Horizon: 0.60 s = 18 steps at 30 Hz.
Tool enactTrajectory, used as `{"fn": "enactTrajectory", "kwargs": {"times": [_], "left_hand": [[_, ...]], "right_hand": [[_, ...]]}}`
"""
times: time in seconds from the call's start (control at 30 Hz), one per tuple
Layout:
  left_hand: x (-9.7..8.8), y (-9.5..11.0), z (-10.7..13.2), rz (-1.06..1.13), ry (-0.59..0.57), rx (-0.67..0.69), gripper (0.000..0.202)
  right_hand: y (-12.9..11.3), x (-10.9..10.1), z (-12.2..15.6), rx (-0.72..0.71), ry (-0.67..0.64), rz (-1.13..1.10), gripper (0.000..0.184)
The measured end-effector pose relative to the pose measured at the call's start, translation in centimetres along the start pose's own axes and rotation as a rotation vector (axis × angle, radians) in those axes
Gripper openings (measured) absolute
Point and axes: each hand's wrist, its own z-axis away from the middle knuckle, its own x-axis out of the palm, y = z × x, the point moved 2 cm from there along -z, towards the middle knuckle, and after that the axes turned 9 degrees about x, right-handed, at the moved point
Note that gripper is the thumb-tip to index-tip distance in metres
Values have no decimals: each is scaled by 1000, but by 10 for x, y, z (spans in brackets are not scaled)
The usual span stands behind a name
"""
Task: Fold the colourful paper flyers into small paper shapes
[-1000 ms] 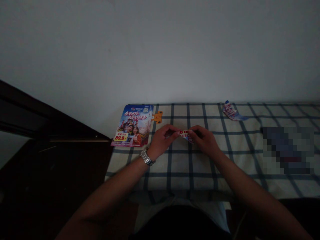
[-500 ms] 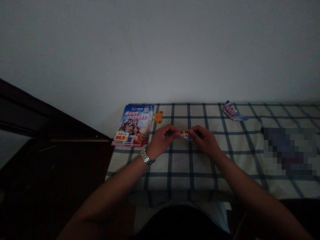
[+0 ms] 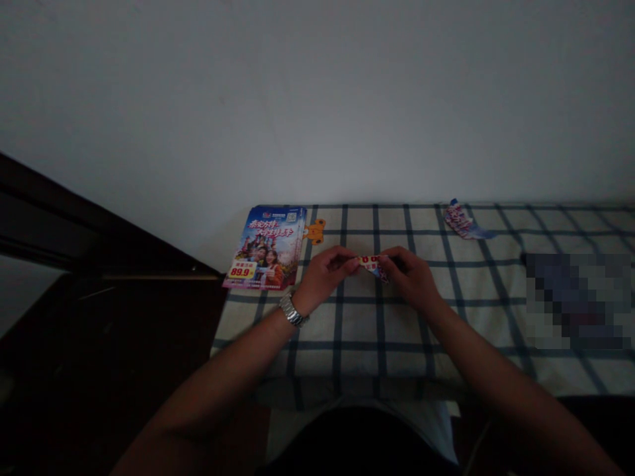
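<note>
A small folded piece of printed paper (image 3: 372, 266), yellow, red and purple, is stretched between my two hands above the checked cloth. My left hand (image 3: 331, 272), with a silver watch on its wrist, pinches the paper's left end between thumb and fingers. The right end is pinched by my right hand (image 3: 413, 276), whose fingers partly cover it. To the left of my left hand lies a stack of printed flyers (image 3: 265, 248) with a blue and pink cover. Beside the stack is an orange bear-shaped figure (image 3: 314, 231) on the cloth.
A checked cloth (image 3: 317, 354) covers the table, which stands against a pale wall (image 3: 347, 99). Crumpled printed paper (image 3: 464, 223) lies at the back right. A blurred-out dark object (image 3: 575, 301) is at the right. Dark furniture (image 3: 74, 231) stands at the left.
The paper between my fingers has turned slightly, showing a little more of its printed face. My right hand has shifted a little to the right. The view has moved slightly.
</note>
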Motion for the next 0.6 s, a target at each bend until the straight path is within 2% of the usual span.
{"fn": "enactTrajectory", "kwargs": {"times": [0.43, 0.6], "left_hand": [[1, 0, 0, -3, -3, 38, 25], [1, -1, 1, -67, 56, 18, 21]], "right_hand": [[-3, 1, 1, -32, 17, 52, 29], [-2, 3, 1, -48, -3, 82, 28]]}}
